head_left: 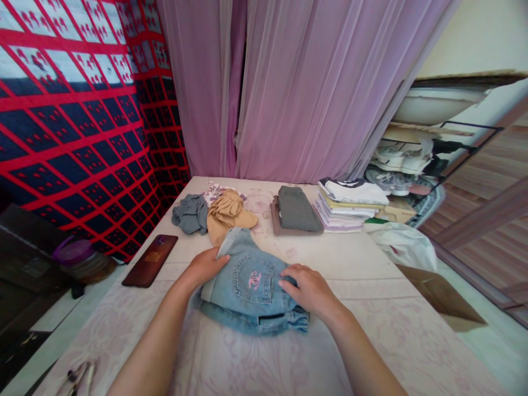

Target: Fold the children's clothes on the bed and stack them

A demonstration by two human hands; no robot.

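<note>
A folded pair of light blue denim shorts (251,280) with a pink logo on the back pocket lies on the pale floral table (350,258) in front of me. My left hand (205,265) grips the waistband edge on the left side, fingers curled round it. My right hand (308,289) rests flat on the right side of the shorts, fingers spread and pressing down on the fabric.
Behind the shorts lie a tan garment (227,215), a crumpled grey one (191,214), a folded grey and brown stack (296,210) and a pile of folded shirts (348,203). A dark red phone (150,260) lies at the left. A white bag (402,242) and cardboard (441,297) sit beyond the right edge.
</note>
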